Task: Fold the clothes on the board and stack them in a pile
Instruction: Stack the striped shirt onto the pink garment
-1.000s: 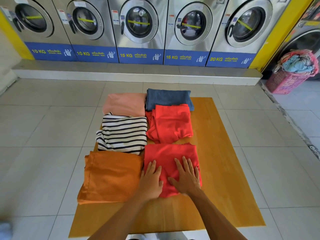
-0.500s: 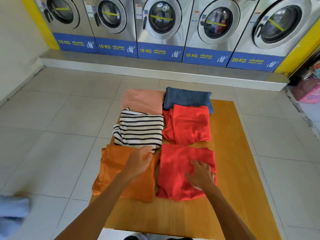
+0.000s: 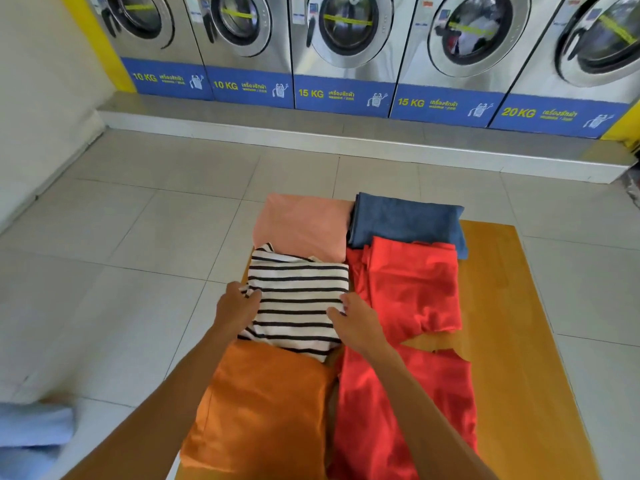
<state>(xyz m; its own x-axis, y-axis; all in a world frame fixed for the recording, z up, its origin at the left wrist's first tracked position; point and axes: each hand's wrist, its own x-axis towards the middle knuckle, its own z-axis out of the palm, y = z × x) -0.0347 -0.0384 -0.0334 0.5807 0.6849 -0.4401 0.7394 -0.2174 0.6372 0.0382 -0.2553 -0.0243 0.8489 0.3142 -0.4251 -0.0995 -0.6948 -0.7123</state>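
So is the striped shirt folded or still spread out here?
Folded. The striped shirt lies as a compact rectangle on the board, with the left hand and right hand gripping its sides.

Both bare forearms extend forward from the lower edge, converging slightly. Left hand (image 3: 236, 306), palm down, fingers curled at its far end. Right hand (image 3: 356, 322), palm down, thumb pointing left, fingers bent and partly hidden.

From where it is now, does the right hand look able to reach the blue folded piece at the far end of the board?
Probably yes. The right hand sits at the striped shirt's edge, and only flat folded red clothes lie between it and the blue piece. Nothing stands in the way, though it looks like a long stretch forward.
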